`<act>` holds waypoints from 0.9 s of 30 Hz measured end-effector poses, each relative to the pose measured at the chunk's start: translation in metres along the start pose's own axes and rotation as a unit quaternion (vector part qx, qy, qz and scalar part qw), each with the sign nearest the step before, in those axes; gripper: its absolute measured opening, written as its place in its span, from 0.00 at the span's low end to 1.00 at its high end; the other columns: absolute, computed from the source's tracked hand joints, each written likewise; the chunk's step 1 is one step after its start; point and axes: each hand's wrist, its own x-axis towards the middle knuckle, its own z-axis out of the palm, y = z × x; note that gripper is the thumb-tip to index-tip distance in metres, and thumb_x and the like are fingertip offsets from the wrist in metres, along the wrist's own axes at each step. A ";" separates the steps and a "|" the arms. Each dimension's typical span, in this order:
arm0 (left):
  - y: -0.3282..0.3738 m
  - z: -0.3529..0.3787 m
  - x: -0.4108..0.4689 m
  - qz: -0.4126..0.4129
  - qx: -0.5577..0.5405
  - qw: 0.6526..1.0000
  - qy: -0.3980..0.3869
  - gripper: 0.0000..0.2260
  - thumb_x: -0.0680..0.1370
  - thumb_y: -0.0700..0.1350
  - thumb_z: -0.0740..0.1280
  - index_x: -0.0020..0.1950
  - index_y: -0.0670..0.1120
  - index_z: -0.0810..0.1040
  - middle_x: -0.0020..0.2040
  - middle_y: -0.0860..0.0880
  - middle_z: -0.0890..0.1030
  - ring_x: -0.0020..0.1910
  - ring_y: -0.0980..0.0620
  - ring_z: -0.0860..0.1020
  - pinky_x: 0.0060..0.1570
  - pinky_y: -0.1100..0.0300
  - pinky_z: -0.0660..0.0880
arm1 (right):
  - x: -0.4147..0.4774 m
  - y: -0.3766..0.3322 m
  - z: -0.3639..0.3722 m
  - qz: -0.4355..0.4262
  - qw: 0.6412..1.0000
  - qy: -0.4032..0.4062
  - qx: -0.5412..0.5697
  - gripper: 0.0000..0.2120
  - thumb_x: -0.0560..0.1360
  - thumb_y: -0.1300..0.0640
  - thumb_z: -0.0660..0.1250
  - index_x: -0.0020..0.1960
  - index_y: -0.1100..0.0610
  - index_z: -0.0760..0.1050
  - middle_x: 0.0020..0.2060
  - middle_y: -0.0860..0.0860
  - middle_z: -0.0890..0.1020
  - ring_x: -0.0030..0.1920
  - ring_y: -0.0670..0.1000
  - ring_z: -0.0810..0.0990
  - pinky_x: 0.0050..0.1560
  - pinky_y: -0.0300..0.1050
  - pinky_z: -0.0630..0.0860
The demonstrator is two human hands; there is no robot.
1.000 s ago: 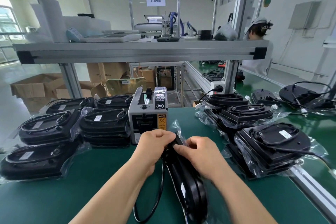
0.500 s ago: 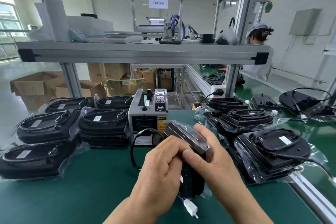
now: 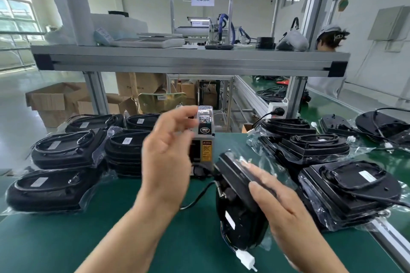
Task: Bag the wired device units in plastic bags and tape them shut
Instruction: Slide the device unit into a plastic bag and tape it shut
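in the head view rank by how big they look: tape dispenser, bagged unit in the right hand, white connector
1. bagged unit, though it is nearest the camera
2. tape dispenser, partly hidden behind the left hand
3. white connector

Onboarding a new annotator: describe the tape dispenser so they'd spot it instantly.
Start at the green bench mat, which carries a left stack and a right stack of bagged black units. In the gap between them, toward the back, stands the tape dispenser, just behind the raised left hand. It is the only grey upright box there, with a yellow warning label on its front.
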 end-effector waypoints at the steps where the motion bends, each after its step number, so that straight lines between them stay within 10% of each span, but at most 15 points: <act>1: -0.007 -0.007 0.011 -0.032 -0.006 0.998 0.046 0.16 0.80 0.35 0.62 0.55 0.53 0.83 0.50 0.53 0.84 0.50 0.59 0.81 0.51 0.67 0.77 | -0.002 0.000 -0.002 0.002 1.000 0.008 0.013 0.17 0.77 0.45 0.61 0.65 0.39 0.76 0.59 0.34 0.81 0.61 0.37 0.78 0.61 0.38 0.75; 6: -0.079 -0.018 0.047 -0.379 -0.041 0.920 0.088 0.04 0.78 0.39 0.68 0.44 0.43 0.81 0.38 0.47 0.81 0.33 0.55 0.75 0.35 0.62 0.72 | -0.009 -0.003 0.000 0.007 0.999 0.028 0.019 0.14 0.77 0.47 0.61 0.59 0.35 0.77 0.58 0.33 0.81 0.60 0.33 0.76 0.60 0.31 0.74; 10: -0.127 -0.006 0.048 -0.515 -0.097 0.847 0.088 0.08 0.78 0.38 0.69 0.39 0.42 0.77 0.30 0.49 0.76 0.28 0.54 0.70 0.27 0.63 0.68 | -0.010 -0.003 0.009 0.040 0.997 0.064 0.016 0.16 0.82 0.53 0.60 0.62 0.35 0.78 0.61 0.60 0.71 0.59 0.52 0.67 0.59 0.30 0.63; 16: -0.149 0.006 0.066 -0.539 -0.133 0.820 0.141 0.03 0.79 0.42 0.69 0.46 0.43 0.78 0.21 0.53 0.74 0.23 0.57 0.70 0.21 0.67 0.67 | -0.007 -0.004 0.015 0.029 0.992 0.102 0.066 0.15 0.75 0.39 0.56 0.57 0.35 0.77 0.58 0.25 0.76 0.62 0.26 0.71 0.52 0.14 0.63; 27: -0.125 0.010 0.058 -0.428 -0.163 0.861 0.220 0.08 0.74 0.38 0.70 0.37 0.45 0.74 0.24 0.54 0.74 0.21 0.59 0.69 0.26 0.65 0.67 | -0.009 0.001 0.019 0.022 0.990 0.110 0.090 0.26 0.69 0.28 0.53 0.59 0.37 0.76 0.59 0.24 0.76 0.65 0.26 0.69 0.64 0.30 0.64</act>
